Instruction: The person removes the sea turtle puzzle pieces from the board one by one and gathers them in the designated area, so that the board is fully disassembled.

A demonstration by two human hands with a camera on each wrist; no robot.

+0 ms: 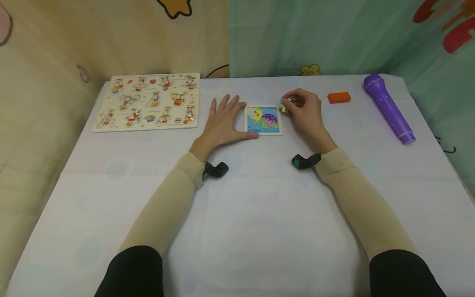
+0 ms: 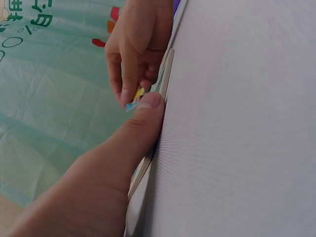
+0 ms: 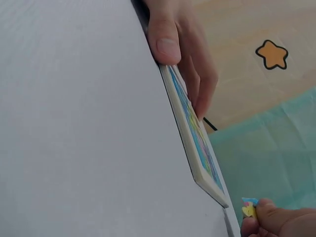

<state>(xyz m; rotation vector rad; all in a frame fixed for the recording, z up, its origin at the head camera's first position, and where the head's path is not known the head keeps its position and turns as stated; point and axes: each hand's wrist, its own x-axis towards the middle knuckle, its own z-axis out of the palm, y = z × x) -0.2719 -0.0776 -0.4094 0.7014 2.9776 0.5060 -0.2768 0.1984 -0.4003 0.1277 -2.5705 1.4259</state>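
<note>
A small framed jigsaw puzzle (image 1: 263, 120) with a yellow and purple dinosaur on blue lies flat at the table's middle. My left hand (image 1: 224, 122) is spread at its left side, with the thumb on its near edge and a fingertip by its far left corner. Between thumb and fingers, my right hand (image 1: 306, 114) pinches a small puzzle piece (image 3: 250, 207), yellow and blue, just off the frame's upper right side. In the left wrist view the piece shows beyond my left thumb (image 2: 148, 100). Fingers hide part of it in every view.
A large wooden board (image 1: 146, 103) with cartoon figures lies at the back left. Right of my right hand lie an orange block (image 1: 339, 97) and a purple microphone-shaped object (image 1: 389, 109). Printed curtains (image 1: 259, 37) hang behind the white-covered table (image 1: 252, 227).
</note>
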